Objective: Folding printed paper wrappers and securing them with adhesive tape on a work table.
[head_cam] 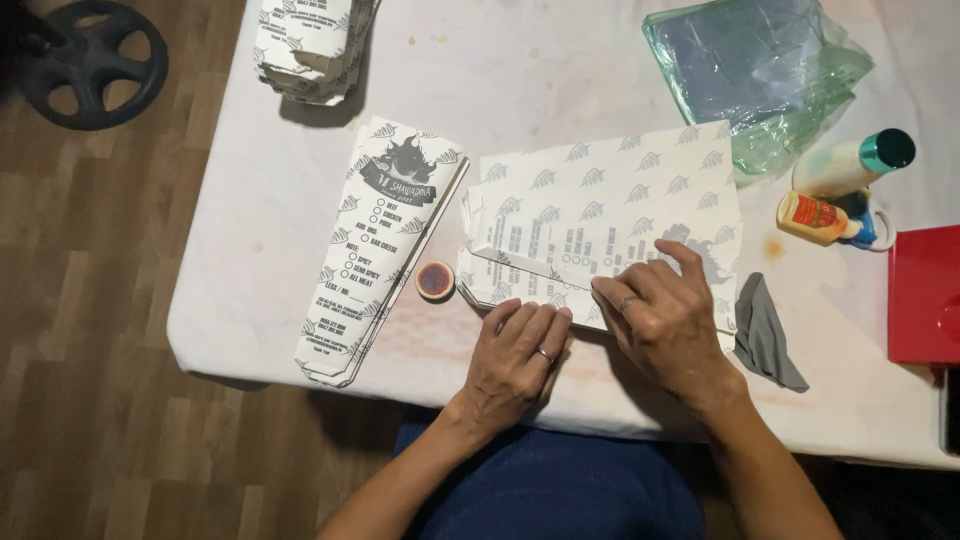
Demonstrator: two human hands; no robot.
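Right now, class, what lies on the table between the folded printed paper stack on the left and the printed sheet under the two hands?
In the head view, a small round red-topped tin sits between the stack and the sheet, touching the sheet's left edge.

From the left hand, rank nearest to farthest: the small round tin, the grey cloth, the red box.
From the left hand:
1. Small round tin, to its upper left.
2. Grey cloth, right, past the right hand.
3. Red box, at the table's right edge.
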